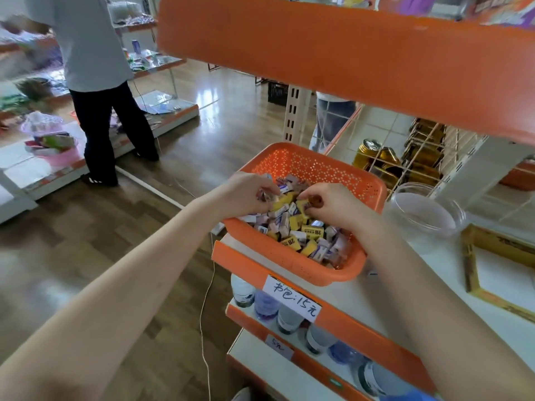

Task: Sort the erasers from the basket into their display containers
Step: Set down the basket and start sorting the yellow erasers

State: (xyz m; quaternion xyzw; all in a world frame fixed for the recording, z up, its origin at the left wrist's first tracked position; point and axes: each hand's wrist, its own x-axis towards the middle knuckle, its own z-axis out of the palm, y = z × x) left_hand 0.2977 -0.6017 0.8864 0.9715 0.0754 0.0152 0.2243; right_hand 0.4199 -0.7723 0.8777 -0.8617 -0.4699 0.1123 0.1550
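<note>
On the shop floor at far left, a person (pixel 95 82) in a grey shirt stands by low display shelves. Nearer, the left hand (pixel 249 192) pinches a small eraser (pixel 263 195) over the orange perforated basket (pixel 289 263), which sits on the white shelf (pixel 434 261), heaped with wrapped erasers (pixel 298 233). The right hand (pixel 333 206) pinches a brown eraser (pixel 315 202) close by. A clear round tub (pixel 425 212) stands right of the basket, near a gold-edged tray (pixel 492 247)

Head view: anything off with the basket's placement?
Yes. The orange basket sits angled at the white shelf's front-left corner, and its rim seems to overhang the edge. With the left hand and right hand digging in the erasers, it might tip. Nothing spilled.
</note>
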